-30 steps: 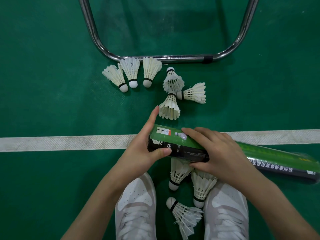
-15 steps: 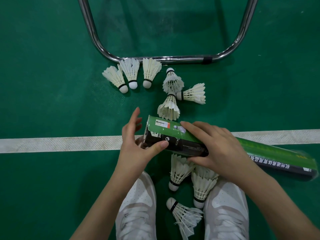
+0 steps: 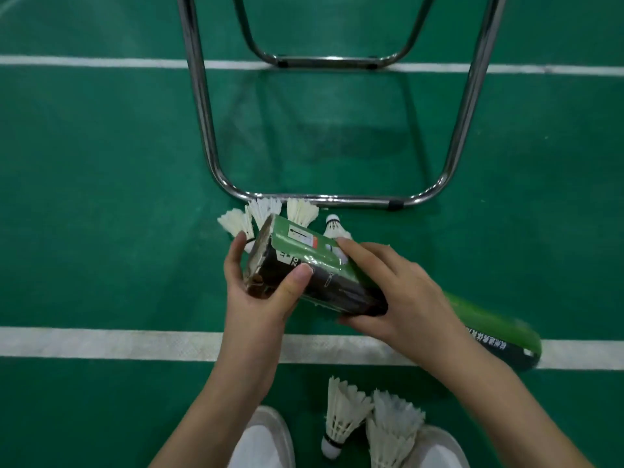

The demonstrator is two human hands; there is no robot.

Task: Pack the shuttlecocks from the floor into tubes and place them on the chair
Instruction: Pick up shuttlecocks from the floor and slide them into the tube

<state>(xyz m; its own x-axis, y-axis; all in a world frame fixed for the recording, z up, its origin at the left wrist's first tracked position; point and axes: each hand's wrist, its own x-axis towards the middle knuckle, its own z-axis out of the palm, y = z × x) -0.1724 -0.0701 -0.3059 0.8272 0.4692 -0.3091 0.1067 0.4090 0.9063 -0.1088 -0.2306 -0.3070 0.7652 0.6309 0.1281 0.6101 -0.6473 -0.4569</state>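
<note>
A green and black shuttlecock tube (image 3: 314, 275) lies slanted across the middle of the view, lifted off the floor. My left hand (image 3: 256, 298) grips its near end, thumb on the black side and fingers round the rim. My right hand (image 3: 395, 295) holds the tube's body just behind, fingers over the green top. The tube's far end (image 3: 499, 336) runs off to the right. Several white shuttlecocks (image 3: 266, 212) lie beyond the tube by the chair frame, partly hidden by it. Two more shuttlecocks (image 3: 344, 413) lie between my shoes.
The chrome legs of the chair (image 3: 324, 199) stand on the green court floor straight ahead; its seat is out of view. A white court line (image 3: 111, 342) crosses under my arms, another line (image 3: 101, 60) lies farther off. My white shoes (image 3: 260, 444) are at the bottom edge.
The view has tilted up, showing more of the chair frame. Both hands have raised the tube and moved it forward over the shuttlecocks near the chair. My left hand now wraps the tube's end.
</note>
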